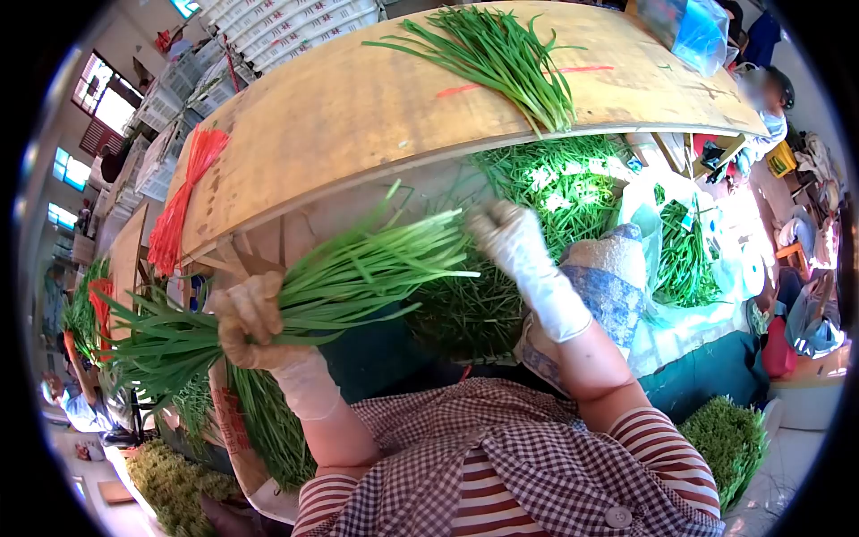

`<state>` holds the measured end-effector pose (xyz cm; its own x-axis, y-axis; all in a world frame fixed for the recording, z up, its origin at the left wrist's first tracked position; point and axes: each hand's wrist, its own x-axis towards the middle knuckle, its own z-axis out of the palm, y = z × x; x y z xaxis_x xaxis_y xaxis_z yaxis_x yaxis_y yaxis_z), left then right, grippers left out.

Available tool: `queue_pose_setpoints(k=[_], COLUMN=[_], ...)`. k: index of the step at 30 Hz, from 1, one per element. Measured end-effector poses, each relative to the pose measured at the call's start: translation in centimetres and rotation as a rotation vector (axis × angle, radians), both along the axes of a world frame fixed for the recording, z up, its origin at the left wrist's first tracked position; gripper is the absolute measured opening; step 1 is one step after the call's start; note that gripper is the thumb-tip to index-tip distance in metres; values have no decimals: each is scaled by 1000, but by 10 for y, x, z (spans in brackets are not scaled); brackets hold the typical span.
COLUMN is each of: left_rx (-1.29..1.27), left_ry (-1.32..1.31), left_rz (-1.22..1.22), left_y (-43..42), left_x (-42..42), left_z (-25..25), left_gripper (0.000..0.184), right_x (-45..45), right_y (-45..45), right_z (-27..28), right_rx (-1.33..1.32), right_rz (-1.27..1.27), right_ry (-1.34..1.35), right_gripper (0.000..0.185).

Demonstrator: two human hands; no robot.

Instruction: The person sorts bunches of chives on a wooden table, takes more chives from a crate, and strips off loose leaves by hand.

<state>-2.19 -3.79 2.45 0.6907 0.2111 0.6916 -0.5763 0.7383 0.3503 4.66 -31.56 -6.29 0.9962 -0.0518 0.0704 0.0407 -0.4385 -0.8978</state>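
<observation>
My left hand (pixel 252 320), in a stained pale glove, is closed around a bunch of garlic chives (pixel 371 273). Their dark leaf tips hang out to the left, while the pale stem ends point right. Close to those ends is my gloved right hand (pixel 508 237), apart from the main bundle; its fingers are blurred, and I cannot tell whether they pinch anything. Beyond both hands, another bunch of chives (pixel 501 63) lies on the wooden tabletop (pixel 331 98).
Red ties (pixel 188 201) hang over the table's left edge. Loose chives (pixel 568 179) are heaped under the near edge. A clear plastic bag (pixel 729 277) with chives stands at right, and a sack of chives (pixel 268 421) at lower left. White crates (pixel 291 31) are stacked behind.
</observation>
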Motion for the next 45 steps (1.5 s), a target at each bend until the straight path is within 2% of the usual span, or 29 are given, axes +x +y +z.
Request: queue_pose_setpoints(k=[2,3,4,5,7,9,11,12,13,15,17,19,21,23,26,29,31,32,35,37,38,39,41,44,45], left_rx=[-169,-184,-199,-214,-240,-207,-175,-162,-148,-138,-141,-118,-75,-58,-40,-47,-104,-114,-118,-165,-188,-210,-272,-339,-357], left_ry=[-1,0,-1,-3,17,28,48,52,56,57,44,46,57,62,70,42,30,44,56,67,99,127,158,177,186], left_rz=[-106,-107,-108,-108,-158,-201,-178,-167,-155,-126,-128,-103,-98,-80,-61,-76,-116,-95,-106,-157,-154,-152,-187,-249,-263], left_y=[8,13,19,23,24,22,11,9,7,0,-3,-4,-3,-4,-7,-3,3,5,6,1,-1,-3,-6,-9,-10], left_x=[-3,-3,-2,-1,2,5,6,7,7,6,7,7,7,8,7,7,6,4,3,4,5,5,5,5,5], left_z=[4,3,1,-2,-6,-8,-7,-8,-8,-9,-9,-7,-7,-7,-4,-1,0,2,2,0,-2,-2,0,0,0], left_gripper=[19,19,19,19,18,18,21,22,22,23,22,21,20,19,20,24,26,28,28,24,22,19,18,21,22], right_x=[21,18,13,11,-1,-18,-30,-23,-25,-22,-21,-22,-22,-20,-18,1,5,5,-16,-14,-17,-14,-17,-21,-24], right_y=[-27,-43,-51,-48,-33,-17,-2,7,9,13,11,10,6,5,6,-15,-20,-32,-24,-15,-11,-4,-5,-3,-2], right_z=[-20,0,10,14,36,52,67,42,52,42,40,43,38,35,23,2,12,19,58,67,59,52,47,43,41], right_rx=[-270,-436,-631,-516,233,163,284,626,730,752,561,581,714,731,980,915,624,124,38,-198,-125,-159,-129,45,188], right_rz=[-185,-139,-131,-176,150,323,273,240,291,245,212,238,284,292,306,195,-31,-29,227,381,378,327,324,370,394], right_ry=[-105,-64,-176,-255,-194,-288,29,111,201,247,257,212,273,291,283,181,-139,-448,-579,-814,-838,-991,-1024,-951,-840], right_gripper=[23,26,32,37,43,47,46,41,38,34,28,25,29,26,25,27,40,49,49,43,37,31,26,21,19])
